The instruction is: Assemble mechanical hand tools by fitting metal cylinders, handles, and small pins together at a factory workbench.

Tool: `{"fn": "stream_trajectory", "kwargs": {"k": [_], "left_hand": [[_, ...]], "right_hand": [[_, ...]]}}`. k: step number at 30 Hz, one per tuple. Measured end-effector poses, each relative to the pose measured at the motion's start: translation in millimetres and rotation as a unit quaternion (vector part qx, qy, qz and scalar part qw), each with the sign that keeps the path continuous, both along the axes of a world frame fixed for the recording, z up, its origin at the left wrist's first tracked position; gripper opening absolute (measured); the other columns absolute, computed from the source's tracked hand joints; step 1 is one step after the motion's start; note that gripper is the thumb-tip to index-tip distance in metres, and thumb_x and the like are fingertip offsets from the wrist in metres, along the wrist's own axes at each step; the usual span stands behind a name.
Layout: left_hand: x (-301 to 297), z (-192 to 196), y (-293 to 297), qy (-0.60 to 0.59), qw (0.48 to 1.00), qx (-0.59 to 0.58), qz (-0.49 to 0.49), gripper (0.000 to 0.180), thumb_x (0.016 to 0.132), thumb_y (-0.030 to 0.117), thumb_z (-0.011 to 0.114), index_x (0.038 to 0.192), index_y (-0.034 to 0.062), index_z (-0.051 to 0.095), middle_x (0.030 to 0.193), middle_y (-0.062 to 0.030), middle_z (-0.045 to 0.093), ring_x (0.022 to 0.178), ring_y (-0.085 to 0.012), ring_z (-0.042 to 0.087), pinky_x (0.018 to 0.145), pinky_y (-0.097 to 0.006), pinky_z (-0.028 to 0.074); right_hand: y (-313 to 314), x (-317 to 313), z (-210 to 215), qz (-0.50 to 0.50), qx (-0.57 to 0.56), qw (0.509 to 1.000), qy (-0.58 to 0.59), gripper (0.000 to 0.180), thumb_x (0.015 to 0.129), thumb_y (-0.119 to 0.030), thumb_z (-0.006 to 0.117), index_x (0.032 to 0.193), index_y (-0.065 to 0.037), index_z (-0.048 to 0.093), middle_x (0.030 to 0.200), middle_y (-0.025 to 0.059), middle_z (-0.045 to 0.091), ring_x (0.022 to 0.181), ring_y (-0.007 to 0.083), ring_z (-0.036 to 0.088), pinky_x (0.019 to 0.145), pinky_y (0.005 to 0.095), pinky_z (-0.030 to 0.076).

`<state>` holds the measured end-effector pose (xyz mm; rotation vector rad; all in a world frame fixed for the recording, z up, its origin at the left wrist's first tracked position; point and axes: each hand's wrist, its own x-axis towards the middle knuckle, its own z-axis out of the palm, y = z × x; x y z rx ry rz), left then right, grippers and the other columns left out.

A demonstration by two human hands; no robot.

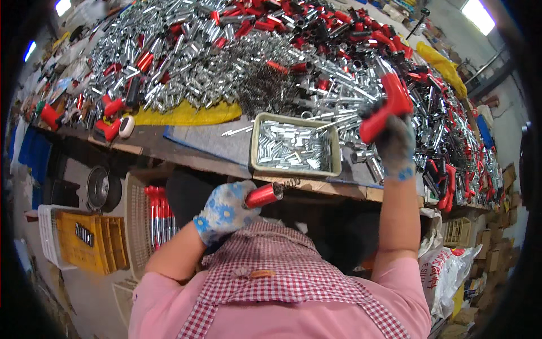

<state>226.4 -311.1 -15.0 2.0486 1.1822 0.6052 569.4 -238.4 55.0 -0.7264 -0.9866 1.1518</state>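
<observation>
My left hand [223, 208], in a white glove with blue flowers, is closed around a short red tube [263, 195] in front of the bench edge. A thin coil spring [291, 182] sticks out of the tube's open end. Farther forward on the right, my right hand [397, 148] grips a red pistol-shaped tool [395, 93] with a silver tip, held up over the heap of parts. A pale rectangular tray [255, 144] of short metal pins [293, 144] stands on the bench between my hands.
Loose silver tubes [186, 68] pile up across the bench, with red handles [384, 39] and dark springs [265, 87] among them. Yellow cloth [186, 114] lies along the heap's near side. Below on the left are a yellow crate [93, 243] and a beige basket [138, 220] holding red-handled rods [160, 212].
</observation>
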Motion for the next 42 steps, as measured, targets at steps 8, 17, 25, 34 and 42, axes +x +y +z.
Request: {"fn": "stream_trajectory", "kwargs": {"k": [8,17,25,34,42], "left_hand": [[3.9,4.6,8.7,0.143,0.978,0.089,-0.126,0.035,0.071,0.029,0.076,0.092,0.0058,0.061,0.084,-0.0160,0.064,0.079,-0.0363,0.065,0.069,-0.046,0.051],[26.8,13.1,-0.2,0.073,0.940,-0.120,-0.310,0.035,0.075,0.027,0.075,0.097,0.0014,0.065,0.084,-0.0182,0.068,0.073,-0.0307,0.067,0.065,-0.038,0.053],[27.6,21.1,-1.2,0.171,0.903,-0.231,-0.320,0.028,0.073,0.024,0.076,0.090,0.0047,0.066,0.075,-0.0118,0.067,0.070,-0.0240,0.067,0.061,-0.037,0.052],[13.2,12.0,10.0,0.284,0.906,0.270,-0.160,0.027,0.068,0.022,0.072,0.090,0.0099,0.060,0.073,-0.0087,0.059,0.069,-0.0273,0.064,0.062,-0.043,0.051],[13.3,31.2,37.3,0.267,0.846,-0.318,-0.333,0.022,0.070,0.014,0.073,0.090,0.0057,0.065,0.078,-0.0095,0.067,0.074,-0.0257,0.066,0.066,-0.038,0.051]], "right_hand": [[-113.0,-23.4,9.6,0.203,-0.285,0.889,-0.297,0.056,0.066,-0.006,0.075,0.120,-0.003,0.064,0.102,0.0099,0.070,0.093,0.0175,0.065,0.085,0.0308,0.052],[-115.5,-44.7,-0.4,0.226,0.293,0.611,-0.700,0.047,0.058,-0.022,0.074,0.104,-0.014,0.070,0.083,0.0064,0.064,0.075,0.0225,0.064,0.073,0.0367,0.054],[-118.8,-48.6,-22.8,0.167,0.368,0.646,-0.648,0.039,0.066,-0.016,0.075,0.105,-0.017,0.070,0.072,0.0029,0.060,0.062,0.0211,0.060,0.062,0.0339,0.051],[-135.4,-70.2,-59.5,0.318,-0.429,0.843,0.064,0.039,0.078,-0.017,0.067,0.112,0.001,0.058,0.090,0.0115,0.064,0.073,0.0186,0.063,0.066,0.0329,0.053],[-118.5,-54.3,-12.8,0.131,0.344,0.587,-0.721,0.052,0.066,-0.024,0.075,0.116,-0.014,0.065,0.075,0.0059,0.064,0.062,0.0268,0.062,0.054,0.0379,0.049]]}}
